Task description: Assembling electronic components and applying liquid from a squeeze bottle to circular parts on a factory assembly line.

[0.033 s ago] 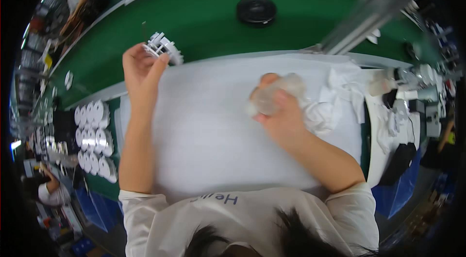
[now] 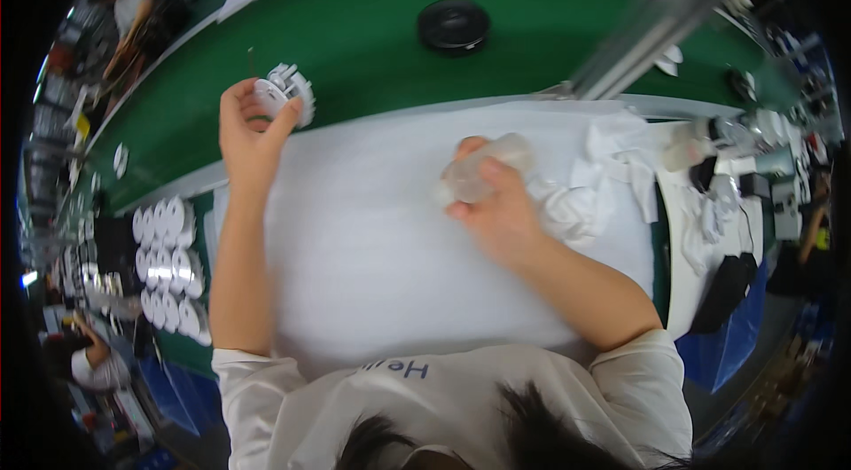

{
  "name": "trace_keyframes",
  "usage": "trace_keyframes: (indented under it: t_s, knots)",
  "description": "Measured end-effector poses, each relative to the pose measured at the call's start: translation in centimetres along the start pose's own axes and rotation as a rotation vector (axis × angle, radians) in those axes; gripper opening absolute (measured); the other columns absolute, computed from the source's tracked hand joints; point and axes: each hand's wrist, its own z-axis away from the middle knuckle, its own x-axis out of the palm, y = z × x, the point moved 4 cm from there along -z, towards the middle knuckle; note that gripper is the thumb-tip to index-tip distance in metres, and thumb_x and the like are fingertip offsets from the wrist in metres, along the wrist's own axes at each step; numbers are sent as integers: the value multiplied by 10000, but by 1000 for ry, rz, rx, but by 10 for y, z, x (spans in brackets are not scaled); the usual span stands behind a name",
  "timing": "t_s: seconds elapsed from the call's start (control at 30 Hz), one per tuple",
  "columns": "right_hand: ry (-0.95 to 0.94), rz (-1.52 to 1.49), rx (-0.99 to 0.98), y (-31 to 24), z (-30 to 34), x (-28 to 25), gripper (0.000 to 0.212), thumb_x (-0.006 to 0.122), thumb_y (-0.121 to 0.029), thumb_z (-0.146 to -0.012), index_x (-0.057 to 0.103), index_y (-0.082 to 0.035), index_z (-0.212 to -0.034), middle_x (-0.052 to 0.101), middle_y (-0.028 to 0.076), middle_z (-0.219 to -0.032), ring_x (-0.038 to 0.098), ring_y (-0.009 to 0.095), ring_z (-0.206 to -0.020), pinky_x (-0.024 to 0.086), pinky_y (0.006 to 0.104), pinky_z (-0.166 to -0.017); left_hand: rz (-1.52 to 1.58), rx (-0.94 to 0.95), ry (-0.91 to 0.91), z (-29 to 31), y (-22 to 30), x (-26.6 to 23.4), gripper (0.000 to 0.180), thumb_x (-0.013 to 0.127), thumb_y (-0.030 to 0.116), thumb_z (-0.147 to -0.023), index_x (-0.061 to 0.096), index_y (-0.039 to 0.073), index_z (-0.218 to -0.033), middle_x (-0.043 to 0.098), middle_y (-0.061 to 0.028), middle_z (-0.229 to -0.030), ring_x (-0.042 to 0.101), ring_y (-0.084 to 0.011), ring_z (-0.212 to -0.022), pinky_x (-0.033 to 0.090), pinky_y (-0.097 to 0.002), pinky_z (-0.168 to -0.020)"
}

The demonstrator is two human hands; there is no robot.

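Observation:
My left hand (image 2: 251, 135) is raised at the far left corner of the white sheet. Its fingers and thumb close on a round white plastic part (image 2: 298, 94) with prongs and a ring on one side. Over the middle of the sheet, my right hand (image 2: 505, 215) wraps round a translucent, cloudy plastic bottle (image 2: 496, 166), held tilted and slightly blurred. The bottle's lower left end is too smeared to make out. A crumpled white cloth (image 2: 576, 208) lies just right of the bottle.
The white sheet (image 2: 381, 275) covers the near work area. A black round disc (image 2: 453, 25) sits on the green table (image 2: 363, 44) beyond it. A metal post (image 2: 656, 22) slants in at far right. Rows of white round parts (image 2: 168, 266) stand at left; bottles (image 2: 696, 146) are at right.
The white part in my left hand has turned, showing more of its ring side. The bottle in my right hand has shifted slightly left, and the whole view has moved a little.

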Motion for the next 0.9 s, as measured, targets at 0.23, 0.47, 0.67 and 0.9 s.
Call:
trace_keyframes:
  t_s: [0.23,0.47,0.67,0.9]
  knots:
    - [0,-198,87,15,-16,-16,166,562,-259,-785,483,-150,-883,489,-23,-814,466,112,-721,349,233,-548,-1118,28,-243,-49,-22,35,550,598,478,-678,536,22,-980,546,-161,-977,489,-332,-935,429,-430,-748]
    - [-36,-244,130,13,-27,-19,173,554,-307,-793,481,-166,-861,494,-30,-751,446,100,-640,346,219,-544,200,245,-541,2,110,38,247,540,268,-787,575,27,-828,534,-84,-735,468,-195,-670,348,-285,-586]
    - [-74,-222,164,22,-27,-1,188,533,-331,-792,473,-167,-863,479,-22,-749,416,106,-618,327,222,-549,559,513,-515,72,210,-25,282,340,329,-860,469,87,-795,421,-73,-791,384,-166,-654,323,-251,-536]
    - [13,-270,151,11,-19,-10,190,531,-300,-792,458,-159,-895,462,-14,-786,397,112,-635,318,224,-548,569,99,-415,91,220,-49,181,406,291,-819,480,127,-794,447,-33,-840,405,-155,-719,321,-260,-593]
